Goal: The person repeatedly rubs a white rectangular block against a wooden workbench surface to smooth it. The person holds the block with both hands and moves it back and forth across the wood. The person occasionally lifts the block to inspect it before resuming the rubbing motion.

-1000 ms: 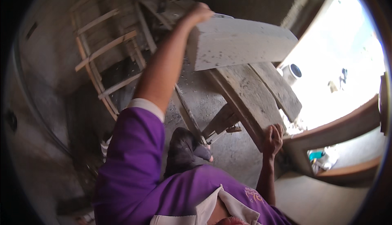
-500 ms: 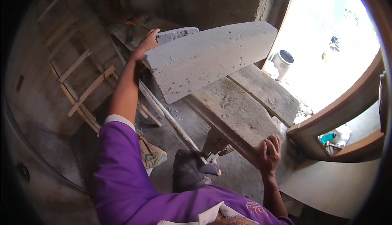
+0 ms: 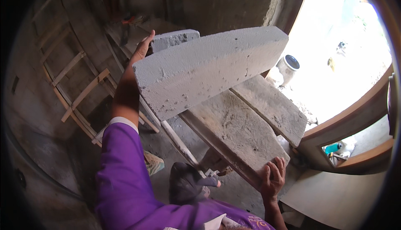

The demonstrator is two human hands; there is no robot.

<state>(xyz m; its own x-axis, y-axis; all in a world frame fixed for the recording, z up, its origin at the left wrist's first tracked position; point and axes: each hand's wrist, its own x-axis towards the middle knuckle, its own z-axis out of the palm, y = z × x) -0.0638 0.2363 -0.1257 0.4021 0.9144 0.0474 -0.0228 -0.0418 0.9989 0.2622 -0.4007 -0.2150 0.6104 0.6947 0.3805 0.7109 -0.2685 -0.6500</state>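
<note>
A long pale grey block [image 3: 213, 71] with a pitted face lies across two thick dusty boards. Behind it sits a shorter grey block [image 3: 174, 40] with a rough, broken-looking side. My left hand [image 3: 143, 47] reaches past the long block's left end and grips the near end of the shorter block; part of the palm and fingers is hidden. At the front corner of the nearer board [image 3: 238, 125], my right hand [image 3: 273, 176] is curled over the edge, its fingers bent on top. The second board [image 3: 275, 104] runs alongside, a narrow gap between them.
A wooden ladder-like frame [image 3: 79, 79] leans at the left. A pale pole [image 3: 179, 144] slants below the boards, near a patterned sack [image 3: 153, 163]. Beyond the bright doorway's edge stands a bucket [image 3: 288, 67]. A light panel [image 3: 334, 194] lies at lower right.
The long block's left end has swung left and toward me, with my left hand and the shorter block shifting left too. My right hand stays on the board's corner, and the view has tilted slightly.
</note>
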